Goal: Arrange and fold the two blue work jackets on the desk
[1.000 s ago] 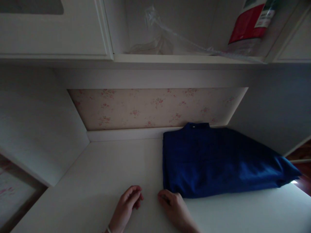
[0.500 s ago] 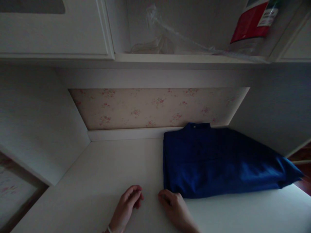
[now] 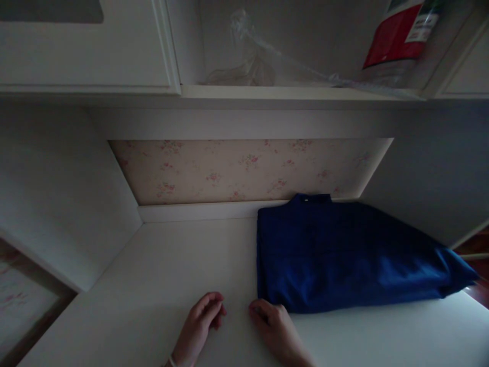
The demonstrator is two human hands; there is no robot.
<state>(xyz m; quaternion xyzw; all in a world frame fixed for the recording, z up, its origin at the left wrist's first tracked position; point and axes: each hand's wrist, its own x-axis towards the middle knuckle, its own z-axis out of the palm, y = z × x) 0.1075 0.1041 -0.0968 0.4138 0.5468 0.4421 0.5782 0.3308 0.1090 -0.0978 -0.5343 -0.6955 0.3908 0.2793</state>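
Note:
A dark blue collared garment [image 3: 324, 255], perhaps a shirt or jacket, lies folded on the white surface [image 3: 183, 260]. Its collar points to the back wall and one side stretches to the right. My right hand [image 3: 277, 326] rests at its lower left corner with fingers curled in; nothing shows in them, and the garment's edge lies just behind the knuckles. To the left, my left hand [image 3: 198, 323] is held loosely curled above or on the white surface, thumb against the fingers, apart from the garment and with nothing visible in it. A pale band circles the left wrist.
Overhead is an open cabinet shelf [image 3: 305, 93] with a clear plastic bag [image 3: 248, 66] and a red-labelled package [image 3: 397, 41]. A closed cabinet door [image 3: 87, 56] is at upper left. Side panels [image 3: 61, 188] flank the surface, and floral wallpaper [image 3: 229, 171] covers the back.

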